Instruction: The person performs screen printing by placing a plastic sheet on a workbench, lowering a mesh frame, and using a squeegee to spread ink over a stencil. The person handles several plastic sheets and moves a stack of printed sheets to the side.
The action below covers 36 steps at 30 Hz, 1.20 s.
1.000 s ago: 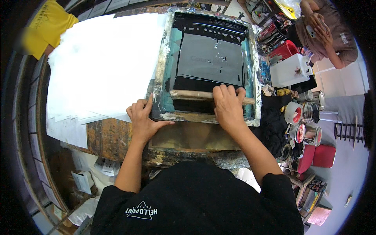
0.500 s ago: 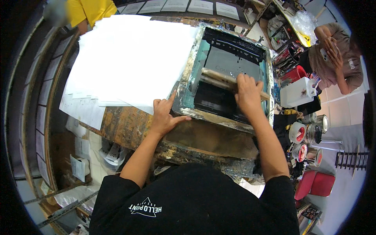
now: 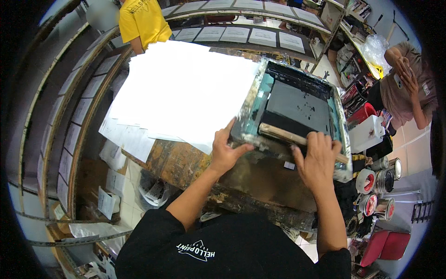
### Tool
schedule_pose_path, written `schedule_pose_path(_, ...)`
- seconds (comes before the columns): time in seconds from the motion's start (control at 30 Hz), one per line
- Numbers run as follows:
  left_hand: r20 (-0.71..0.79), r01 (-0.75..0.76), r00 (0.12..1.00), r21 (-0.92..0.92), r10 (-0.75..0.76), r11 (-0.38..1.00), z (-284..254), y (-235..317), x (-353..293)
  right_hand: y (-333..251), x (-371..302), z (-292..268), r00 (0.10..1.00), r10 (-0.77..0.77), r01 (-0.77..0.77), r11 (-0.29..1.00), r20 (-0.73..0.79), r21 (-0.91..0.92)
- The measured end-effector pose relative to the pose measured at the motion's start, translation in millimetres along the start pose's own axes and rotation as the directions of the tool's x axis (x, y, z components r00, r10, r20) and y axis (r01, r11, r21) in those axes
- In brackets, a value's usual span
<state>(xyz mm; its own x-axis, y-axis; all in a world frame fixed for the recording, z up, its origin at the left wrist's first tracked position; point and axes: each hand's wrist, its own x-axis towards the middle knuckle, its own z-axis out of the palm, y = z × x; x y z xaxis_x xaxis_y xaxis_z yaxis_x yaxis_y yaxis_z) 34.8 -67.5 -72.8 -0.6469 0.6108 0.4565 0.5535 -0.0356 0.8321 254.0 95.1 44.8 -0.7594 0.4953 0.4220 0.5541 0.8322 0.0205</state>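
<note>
A paint-stained screen printing frame (image 3: 250, 101) lies on the worn wooden table (image 3: 174, 159), its mesh coated with black ink around a grey area. My right hand (image 3: 318, 160) grips the wooden handle of a squeegee (image 3: 284, 133), which lies across the near end of the mesh. With fingers along the side and thumb along the near edge, my left hand (image 3: 226, 151) holds the frame's near left corner. Just left of the frame is a spread stack of white paper (image 3: 186, 88). A small white piece (image 3: 289, 165) shows below the frame's near edge.
Racks with sheets stand at the left (image 3: 76, 135) and the back (image 3: 237, 35). A person in yellow (image 3: 146, 23) is beyond the paper. Another person (image 3: 411, 86) is at the right, near a white jerrycan (image 3: 367, 134) and several ink cans (image 3: 367, 181).
My right hand has pulled the squeegee toward me, from mid-mesh to the near end. The left hand stays at the frame's corner. The whole view has shifted, and the small white piece has come into sight.
</note>
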Motion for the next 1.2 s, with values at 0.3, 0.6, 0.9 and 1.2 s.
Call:
schedule_pose_path(0.3, -0.092, 0.009, 0.995, -0.165, -0.024, 0.986, 52, -19, 145, 41, 129, -76, 0.931, -0.064, 0.043, 0.997, -0.361, -0.066)
schedule_pose_path(0.6, 0.259, -0.401, 0.916, 0.577, 0.307, 0.711, 197, -132, 221, 60, 163, -86, 0.944, -0.019, 0.012, 1.000, -0.329, -0.023)
schedule_pose_path(0.9, 0.193, -0.265, 0.961, 0.417, 0.200, 0.870, 162, -125, 216, 51, 168, -97, 0.948, 0.029, -0.029, 1.000, -0.318, 0.004)
schedule_pose_path(1.2, -0.505, 0.369, 0.849, 0.356, -0.155, 0.858, -86, -105, 115, 69, 151, -68, 0.976, 0.025, -0.044, 0.995, -0.217, -0.087)
